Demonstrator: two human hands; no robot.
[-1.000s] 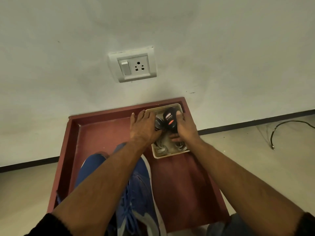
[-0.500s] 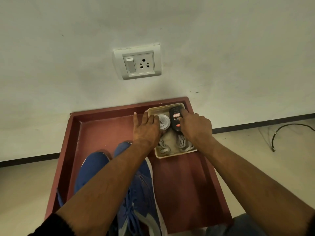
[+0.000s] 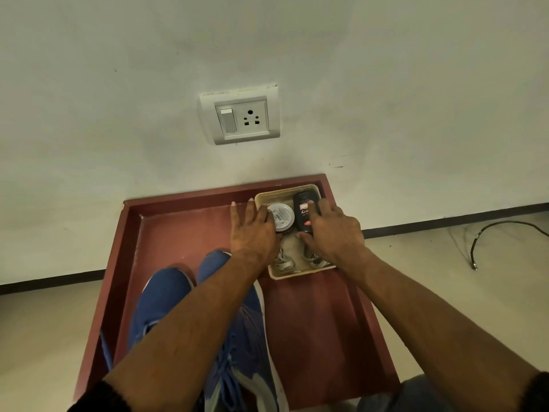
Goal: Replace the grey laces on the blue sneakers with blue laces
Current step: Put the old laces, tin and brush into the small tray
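Two blue sneakers (image 3: 166, 295) lie side by side on a red-brown tray (image 3: 320, 322), toes toward the wall. The right sneaker (image 3: 249, 352) shows blue laces (image 3: 228, 379). Bundled grey laces (image 3: 283, 260) lie in the near half of a small cream tray (image 3: 297, 275) at the far right. My left hand (image 3: 252, 230) rests with straight fingers against a round white-lidded tin (image 3: 282, 215) in that tray. My right hand (image 3: 334, 231) holds a black bottle (image 3: 301, 211) lying beside the tin, fingers over it and thumb at its near end.
A white wall with a switch and socket plate (image 3: 240, 115) rises right behind the red-brown tray. A dark cable (image 3: 487, 233) lies on the beige floor at the right. My forearms cover much of the sneakers.
The tin and the black bottle have gone from held up on end to lying flat in the far part of the cream tray. My hands have spread slightly apart.
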